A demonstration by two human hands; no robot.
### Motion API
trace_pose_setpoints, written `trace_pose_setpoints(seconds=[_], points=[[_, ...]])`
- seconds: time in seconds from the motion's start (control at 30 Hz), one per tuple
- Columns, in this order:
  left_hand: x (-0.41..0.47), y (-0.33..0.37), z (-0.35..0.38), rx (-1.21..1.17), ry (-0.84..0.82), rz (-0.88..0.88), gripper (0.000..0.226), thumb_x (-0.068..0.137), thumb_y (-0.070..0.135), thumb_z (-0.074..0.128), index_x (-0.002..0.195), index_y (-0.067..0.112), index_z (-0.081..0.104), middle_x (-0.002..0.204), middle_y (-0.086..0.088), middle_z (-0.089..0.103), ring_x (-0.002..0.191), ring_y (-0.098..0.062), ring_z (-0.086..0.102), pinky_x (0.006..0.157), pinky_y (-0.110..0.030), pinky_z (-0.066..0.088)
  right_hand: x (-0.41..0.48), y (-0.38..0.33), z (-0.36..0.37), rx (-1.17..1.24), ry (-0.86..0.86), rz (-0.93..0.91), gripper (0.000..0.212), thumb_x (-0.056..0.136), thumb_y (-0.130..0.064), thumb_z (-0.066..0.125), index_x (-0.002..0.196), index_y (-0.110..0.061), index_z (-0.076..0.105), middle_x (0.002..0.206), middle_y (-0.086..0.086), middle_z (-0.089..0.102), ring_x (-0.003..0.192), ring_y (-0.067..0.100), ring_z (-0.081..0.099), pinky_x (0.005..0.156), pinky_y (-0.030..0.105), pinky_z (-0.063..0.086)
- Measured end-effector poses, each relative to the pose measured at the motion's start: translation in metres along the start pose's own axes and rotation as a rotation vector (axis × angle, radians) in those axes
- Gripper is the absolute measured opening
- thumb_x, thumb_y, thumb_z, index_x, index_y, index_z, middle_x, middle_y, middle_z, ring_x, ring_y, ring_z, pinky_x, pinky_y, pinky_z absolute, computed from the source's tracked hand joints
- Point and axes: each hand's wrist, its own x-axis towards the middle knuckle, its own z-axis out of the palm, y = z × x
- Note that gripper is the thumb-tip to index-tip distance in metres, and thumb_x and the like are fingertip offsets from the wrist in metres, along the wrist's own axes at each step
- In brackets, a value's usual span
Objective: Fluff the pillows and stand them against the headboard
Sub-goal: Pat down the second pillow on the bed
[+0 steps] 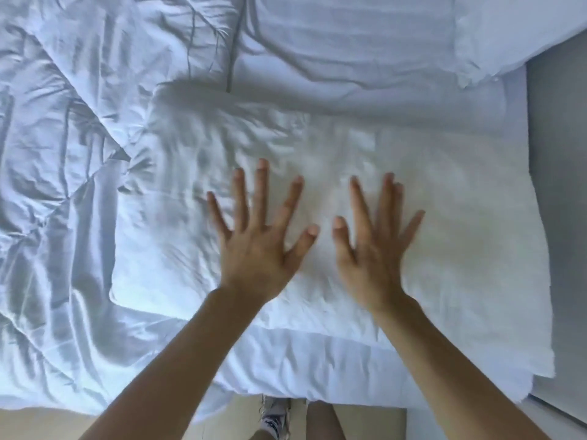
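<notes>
A large white pillow point(444, 217) lies flat on the bed, near its front edge. My left hand point(260, 236) and my right hand point(374, 246) are spread palm-down over the pillow's middle, side by side, fingers apart and holding nothing. Both are slightly blurred; I cannot tell whether they touch the fabric. A second white pillow point(365, 36) lies flat at the far side. The grey headboard point(556, 154) runs down the right edge of the view.
A crumpled white duvet point(63, 154) covers the left half of the bed. Another white pillow corner point(524, 27) shows at the top right. Beige floor point(359, 420) and my shoe point(276, 417) appear below the bed's front edge.
</notes>
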Motion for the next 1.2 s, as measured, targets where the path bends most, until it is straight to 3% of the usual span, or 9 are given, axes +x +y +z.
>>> trace_pose_setpoints(seconds=[0.2, 0.33, 0.47, 0.6, 0.73, 0.87, 0.93, 1.03, 1.2], points=[[0.066, -0.001, 0.072, 0.175, -0.201, -0.024, 0.057, 0.102, 0.058, 0.012, 0.153, 0.044, -0.008, 0.164, -0.004, -0.02, 0.15, -0.028, -0.019, 0.116, -0.064, -0.006, 0.067, 0.02, 0.06, -0.303, -0.253, 0.01, 0.06, 0.101, -0.057, 0.019, 0.156, -0.042, 0.002, 0.167, 0.011, -0.009, 0.153, 0.024, -0.01, 0.118, 0.061, -0.006], [0.077, 0.009, 0.082, 0.208, -0.236, -0.084, 0.057, 0.101, 0.056, 0.01, 0.153, 0.044, -0.01, 0.164, -0.004, -0.019, 0.15, -0.029, -0.017, 0.116, -0.063, -0.01, 0.076, 0.014, 0.072, -0.285, -0.307, 0.024, 0.06, 0.101, -0.055, 0.017, 0.157, -0.039, 0.001, 0.166, 0.012, -0.013, 0.153, 0.026, -0.013, 0.117, 0.061, -0.012], [0.107, -0.007, 0.052, 0.223, -0.267, -0.057, 0.058, 0.099, 0.062, 0.008, 0.152, 0.048, -0.008, 0.165, -0.001, -0.015, 0.151, -0.028, -0.014, 0.116, -0.062, -0.012, 0.11, 0.014, 0.055, -0.252, -0.294, -0.021, 0.06, 0.099, -0.06, 0.02, 0.156, -0.043, 0.012, 0.166, 0.014, 0.001, 0.154, 0.029, 0.0, 0.116, 0.063, -0.012], [0.187, -0.068, 0.03, 0.328, -0.309, -0.148, 0.063, 0.094, 0.07, 0.008, 0.153, 0.048, 0.004, 0.166, 0.0, -0.003, 0.152, -0.027, -0.005, 0.113, -0.065, -0.013, 0.173, 0.052, 0.039, -0.399, -0.382, -0.059, 0.07, 0.09, -0.071, 0.002, 0.154, -0.045, 0.015, 0.162, 0.013, 0.02, 0.15, 0.03, 0.016, 0.116, 0.062, -0.001], [0.244, -0.123, 0.026, 0.444, -0.463, -0.225, 0.063, 0.092, 0.065, 0.008, 0.144, 0.04, 0.036, 0.156, -0.004, 0.031, 0.142, -0.035, 0.028, 0.112, -0.069, 0.008, 0.238, 0.122, 0.019, -0.33, -0.483, 0.166, 0.062, 0.098, -0.062, 0.018, 0.13, -0.025, 0.055, 0.135, 0.018, 0.055, 0.124, 0.037, 0.052, 0.108, 0.052, 0.031], [0.278, -0.129, 0.022, 0.414, -0.5, -0.035, 0.06, 0.098, 0.057, 0.017, 0.121, 0.021, 0.059, 0.126, -0.013, 0.055, 0.114, -0.034, 0.054, 0.095, -0.047, 0.04, 0.268, 0.181, -0.009, -0.353, -0.659, 0.16, 0.066, 0.101, -0.056, 0.023, 0.099, -0.01, 0.071, 0.11, 0.018, 0.068, 0.099, 0.034, 0.059, 0.084, 0.037, 0.042], [0.289, -0.125, 0.017, 0.307, -0.57, 0.01, 0.057, 0.1, 0.056, 0.022, 0.105, 0.018, 0.064, 0.112, -0.011, 0.061, 0.101, -0.031, 0.058, 0.083, -0.039, 0.044, 0.263, 0.188, -0.02, -0.377, -0.718, 0.137, 0.074, 0.096, -0.065, 0.021, 0.086, -0.012, 0.071, 0.089, 0.009, 0.068, 0.082, 0.025, 0.057, 0.077, 0.036, 0.041], [0.279, -0.124, -0.003, 0.264, -0.527, 0.146, 0.053, 0.1, 0.055, 0.025, 0.088, 0.021, 0.064, 0.095, -0.006, 0.064, 0.09, -0.027, 0.06, 0.075, -0.035, 0.041, 0.244, 0.177, -0.038, -0.237, -0.572, 0.056, 0.076, 0.089, -0.07, 0.025, 0.058, -0.01, 0.059, 0.059, 0.006, 0.06, 0.06, 0.021, 0.056, 0.067, 0.038, 0.046], [0.253, -0.123, -0.103, 0.176, -0.4, 0.248, 0.059, 0.096, 0.061, 0.018, 0.066, 0.021, 0.048, 0.067, 0.008, 0.056, 0.077, -0.021, 0.058, 0.075, -0.038, 0.046, 0.218, 0.149, -0.124, -0.147, -0.309, 0.058, 0.083, 0.085, -0.081, 0.033, 0.05, -0.007, 0.042, 0.044, 0.01, 0.047, 0.046, 0.025, 0.051, 0.057, 0.038, 0.049]])
